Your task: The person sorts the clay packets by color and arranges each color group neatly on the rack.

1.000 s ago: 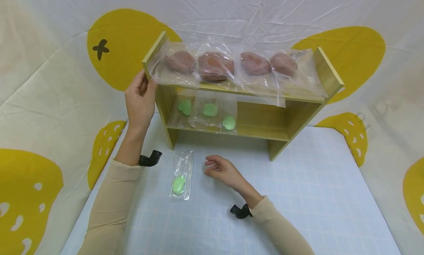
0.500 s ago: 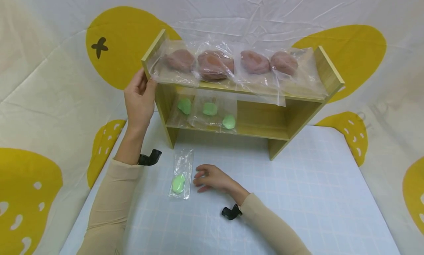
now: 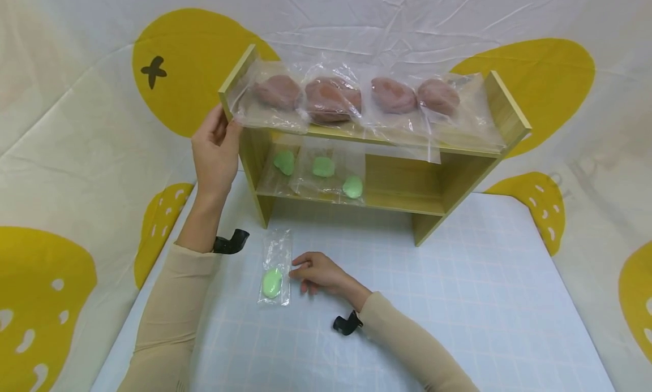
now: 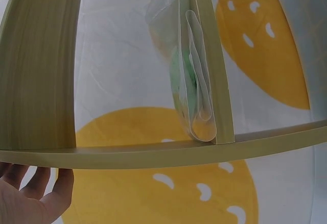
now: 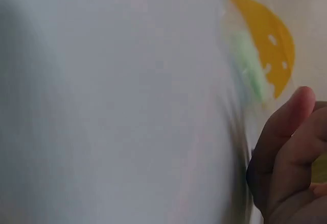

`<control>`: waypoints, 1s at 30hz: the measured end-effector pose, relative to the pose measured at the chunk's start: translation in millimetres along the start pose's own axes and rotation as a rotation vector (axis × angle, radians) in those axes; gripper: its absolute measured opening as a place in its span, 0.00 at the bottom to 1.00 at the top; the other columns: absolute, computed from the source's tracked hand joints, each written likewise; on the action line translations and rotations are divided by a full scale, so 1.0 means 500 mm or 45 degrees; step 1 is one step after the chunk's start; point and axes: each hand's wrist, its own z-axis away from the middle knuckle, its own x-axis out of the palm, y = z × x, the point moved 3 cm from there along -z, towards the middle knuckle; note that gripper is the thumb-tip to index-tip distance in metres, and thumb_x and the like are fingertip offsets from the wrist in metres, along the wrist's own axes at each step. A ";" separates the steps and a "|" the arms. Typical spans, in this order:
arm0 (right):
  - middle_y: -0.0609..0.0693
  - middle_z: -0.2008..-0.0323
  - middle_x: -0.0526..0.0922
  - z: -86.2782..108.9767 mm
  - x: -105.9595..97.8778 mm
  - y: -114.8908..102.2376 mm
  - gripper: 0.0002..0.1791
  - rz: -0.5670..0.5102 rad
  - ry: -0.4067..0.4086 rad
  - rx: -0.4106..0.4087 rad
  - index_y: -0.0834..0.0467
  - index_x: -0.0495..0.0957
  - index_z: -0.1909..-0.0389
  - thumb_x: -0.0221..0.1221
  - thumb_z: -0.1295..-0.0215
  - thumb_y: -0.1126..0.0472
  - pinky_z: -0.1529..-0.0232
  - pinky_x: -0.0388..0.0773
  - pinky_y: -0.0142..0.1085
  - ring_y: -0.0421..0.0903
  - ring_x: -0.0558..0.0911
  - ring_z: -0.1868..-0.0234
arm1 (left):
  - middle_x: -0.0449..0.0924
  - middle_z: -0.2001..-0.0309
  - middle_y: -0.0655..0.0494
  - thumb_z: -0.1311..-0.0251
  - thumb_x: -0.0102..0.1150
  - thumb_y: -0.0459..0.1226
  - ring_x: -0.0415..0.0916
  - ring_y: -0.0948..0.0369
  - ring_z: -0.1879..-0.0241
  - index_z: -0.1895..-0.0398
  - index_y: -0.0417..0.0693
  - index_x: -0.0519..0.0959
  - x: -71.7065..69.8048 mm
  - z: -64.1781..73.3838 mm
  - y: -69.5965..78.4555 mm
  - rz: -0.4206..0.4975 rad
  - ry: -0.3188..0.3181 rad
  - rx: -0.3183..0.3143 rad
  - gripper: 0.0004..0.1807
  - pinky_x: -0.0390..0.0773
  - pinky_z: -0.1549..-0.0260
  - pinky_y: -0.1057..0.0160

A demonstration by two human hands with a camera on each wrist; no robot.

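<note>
A clear plastic bag [image 3: 277, 250] with a light green lump [image 3: 272, 283] in it lies flat on the table, in front of the shelf's left end. My right hand [image 3: 323, 274] is at the bag's right edge, thumb and forefinger apart and their tips at or touching the plastic; no grip shows. In the right wrist view the green lump [image 5: 250, 66] is blurred beyond the fingers. My left hand [image 3: 216, 154] rests its fingertips against the outer left side of the wooden shelf [image 3: 402, 180]. The left wrist view shows those fingers [image 4: 64, 185] touching the side panel from outside.
Several bagged reddish-brown lumps [image 3: 333, 100] line the top board. On the lower board, three bagged green lumps [image 3: 323, 167] lie toward the left; bare wood shows to their right. A pale checked cloth [image 3: 458, 301] covers the table, with a printed curtain [image 3: 193, 69] behind.
My right hand has moved left and toward me to the bag's edge. The bag on the table has shifted slightly left. My left hand has stayed at the shelf's side.
</note>
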 end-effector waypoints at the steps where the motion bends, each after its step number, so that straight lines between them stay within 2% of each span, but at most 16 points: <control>1: 0.58 0.76 0.83 -0.001 0.002 -0.003 0.22 0.098 0.023 -0.008 0.65 0.74 0.46 0.67 0.36 0.58 0.87 0.72 0.32 0.44 0.76 0.87 | 0.80 0.42 0.44 0.31 0.59 0.31 0.77 0.56 0.42 0.38 0.36 0.78 0.001 0.000 0.000 0.003 0.001 -0.001 0.19 0.75 0.42 0.59; 5: 0.56 0.82 0.80 -0.005 0.014 -0.016 0.26 0.441 0.101 -0.010 0.60 0.72 0.49 0.68 0.37 0.47 0.85 0.77 0.37 0.47 0.77 0.91 | 0.80 0.42 0.44 0.31 0.58 0.31 0.77 0.56 0.42 0.38 0.35 0.77 0.003 0.000 0.000 -0.008 0.005 0.000 0.19 0.75 0.42 0.60; 10: 0.54 0.78 0.78 -0.013 0.034 -0.032 0.35 0.657 0.159 0.021 0.59 0.68 0.52 0.70 0.44 0.38 0.78 0.78 0.37 0.48 0.78 0.90 | 0.80 0.43 0.44 0.31 0.58 0.31 0.77 0.56 0.43 0.39 0.35 0.78 0.002 0.000 -0.001 -0.013 0.001 0.004 0.19 0.75 0.42 0.59; 14: 0.52 0.79 0.76 -0.018 0.049 -0.040 0.38 0.831 0.189 0.000 0.60 0.66 0.55 0.71 0.48 0.34 0.83 0.74 0.37 0.47 0.76 0.91 | 0.80 0.42 0.44 0.30 0.57 0.31 0.77 0.56 0.42 0.38 0.35 0.77 0.001 0.000 -0.001 -0.015 0.005 0.003 0.19 0.75 0.42 0.60; 18: 0.48 0.81 0.73 -0.020 0.056 -0.042 0.36 0.974 0.248 -0.040 0.58 0.66 0.62 0.71 0.49 0.34 0.84 0.69 0.36 0.43 0.72 0.85 | 0.80 0.42 0.44 0.30 0.57 0.31 0.77 0.56 0.42 0.38 0.35 0.77 0.002 -0.001 0.000 -0.018 0.004 0.005 0.19 0.75 0.42 0.60; 21: 0.46 0.79 0.71 -0.022 0.059 -0.042 0.32 1.011 0.274 -0.067 0.56 0.68 0.66 0.72 0.49 0.36 0.82 0.66 0.36 0.42 0.68 0.80 | 0.80 0.42 0.44 0.30 0.57 0.31 0.77 0.56 0.42 0.38 0.35 0.77 0.002 -0.001 0.000 -0.021 0.000 0.006 0.19 0.75 0.42 0.60; 30: 0.44 0.78 0.76 -0.021 0.067 -0.042 0.23 0.928 0.242 -0.050 0.54 0.74 0.70 0.71 0.46 0.41 0.79 0.68 0.35 0.41 0.71 0.77 | 0.80 0.42 0.44 0.30 0.58 0.32 0.77 0.56 0.43 0.38 0.35 0.77 0.000 0.001 0.000 -0.030 -0.002 0.018 0.19 0.75 0.42 0.60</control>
